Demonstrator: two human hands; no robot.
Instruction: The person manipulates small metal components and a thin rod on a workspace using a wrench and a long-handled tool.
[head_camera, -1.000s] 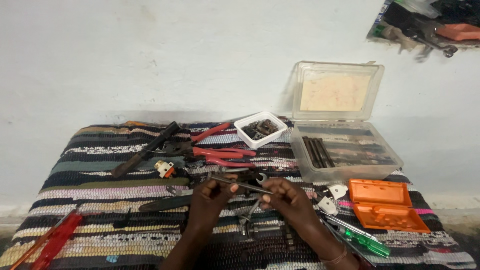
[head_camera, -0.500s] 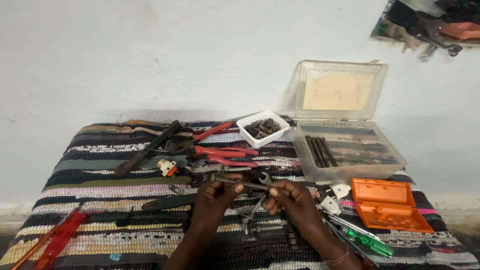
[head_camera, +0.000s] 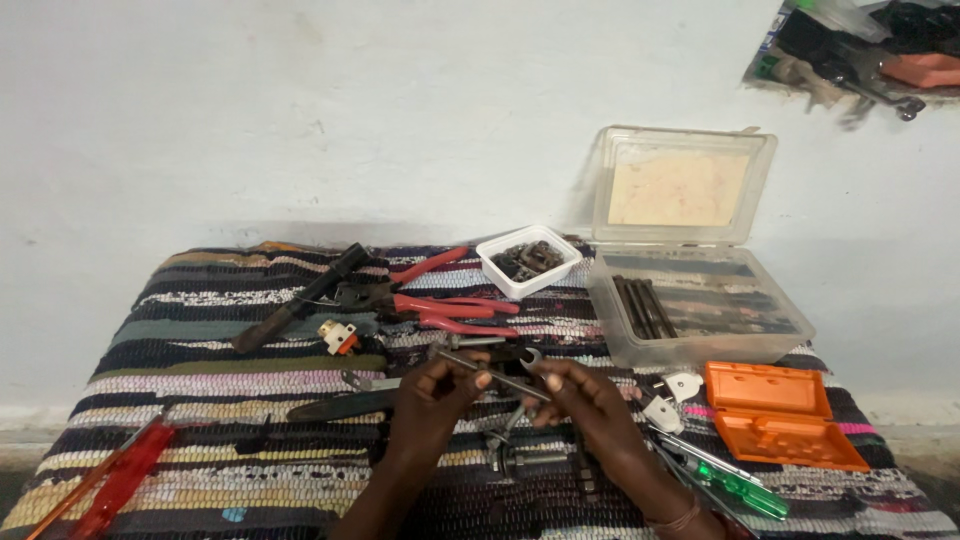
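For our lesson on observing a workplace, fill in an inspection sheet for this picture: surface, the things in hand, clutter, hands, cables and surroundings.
Surface: striped woven mat, tools spread across it.
Things in hand: thin metal rod held at both ends; a small open-end spanner just behind it.
Clutter: red-handled pliers, white tray of dark small parts, open clear plastic box with dark rods, orange case, green screwdriver, red screwdriver, white plug.
Hands: left hand and right hand pinch the rod.
Cables: nothing seen.
Surroundings: plain pale wall; a wall niche of oddments at upper right.
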